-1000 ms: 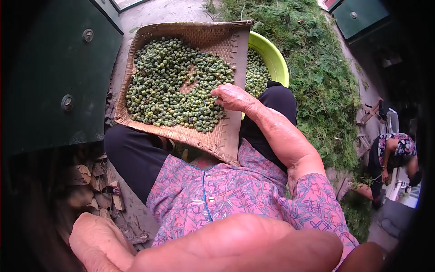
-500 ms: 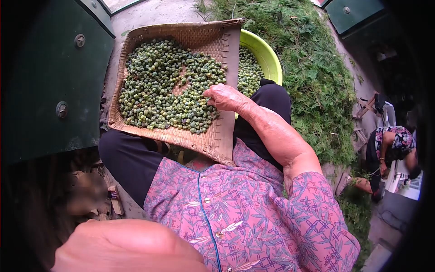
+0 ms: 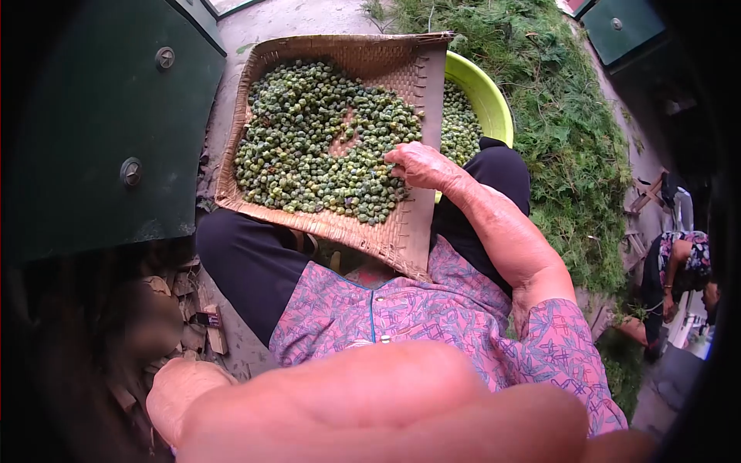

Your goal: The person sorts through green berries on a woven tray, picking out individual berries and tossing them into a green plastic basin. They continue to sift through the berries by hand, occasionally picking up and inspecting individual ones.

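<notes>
A shallow woven basket tray [image 3: 401, 73] rests across my knees, its flat-edged side to the right. Small round green fruits [image 3: 309, 139] are heaped in it, with a bare patch of weave near the middle. My right hand [image 3: 417, 164] lies at the right edge of the heap, fingers curled together at the fruits; whatever is between the fingertips is hidden. Very close to the camera, my left hand [image 3: 370, 401] fills the bottom of the view, blurred, and its fingers cannot be made out.
Behind the tray's right side stands a yellow-green basin [image 3: 482, 96] with more green fruits. Cut green branches [image 3: 556, 154] cover the ground on the right. A dark green door [image 3: 108, 116] is at left, above wood pieces [image 3: 216, 332]. Another person [image 3: 675, 266] bends over at far right.
My left hand has moved rightward and up across the bottom of the view, covering more of the shirt. The whole scene has shifted right; my right hand stays at the tray's right side.
</notes>
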`<state>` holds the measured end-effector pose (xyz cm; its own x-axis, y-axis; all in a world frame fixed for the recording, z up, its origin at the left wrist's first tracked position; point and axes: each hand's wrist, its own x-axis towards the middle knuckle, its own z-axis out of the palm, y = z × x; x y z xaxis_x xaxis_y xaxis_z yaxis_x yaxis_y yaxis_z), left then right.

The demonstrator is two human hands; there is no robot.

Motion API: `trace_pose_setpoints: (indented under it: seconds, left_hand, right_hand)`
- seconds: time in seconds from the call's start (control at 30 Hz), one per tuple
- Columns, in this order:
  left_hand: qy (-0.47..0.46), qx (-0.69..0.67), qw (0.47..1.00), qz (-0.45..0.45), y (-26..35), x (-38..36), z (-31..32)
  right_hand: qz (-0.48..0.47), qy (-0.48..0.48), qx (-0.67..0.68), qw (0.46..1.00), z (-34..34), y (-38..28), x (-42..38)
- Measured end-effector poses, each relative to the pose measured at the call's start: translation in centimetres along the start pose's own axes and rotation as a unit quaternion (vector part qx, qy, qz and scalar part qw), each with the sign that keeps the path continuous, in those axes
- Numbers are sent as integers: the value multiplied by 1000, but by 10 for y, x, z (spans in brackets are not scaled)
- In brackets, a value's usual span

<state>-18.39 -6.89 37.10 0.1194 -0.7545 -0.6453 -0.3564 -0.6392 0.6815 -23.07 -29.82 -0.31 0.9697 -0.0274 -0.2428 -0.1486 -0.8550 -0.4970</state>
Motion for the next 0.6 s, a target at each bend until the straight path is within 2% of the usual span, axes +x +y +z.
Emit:
trace_pose_setpoints:
  seconds: [0.07, 0.17, 0.43, 0.6]
  left_hand:
    - [68, 1, 995, -77, 1, -5, 6]
    - [163, -3, 969, -188, 2, -15, 21]
    - [220, -45, 965, -133, 13, 31, 24]
    - [213, -81, 973, -25, -9, 24, 43]
  right_hand:
    - [16, -23, -1, 1000, -1, -1, 1]
    - [-7, 15, -3, 1000, 0, -1, -1]
    - [-4, 3, -9, 1000, 6, 4, 3]
    - [13, -16, -10, 1000, 6, 0, 2]
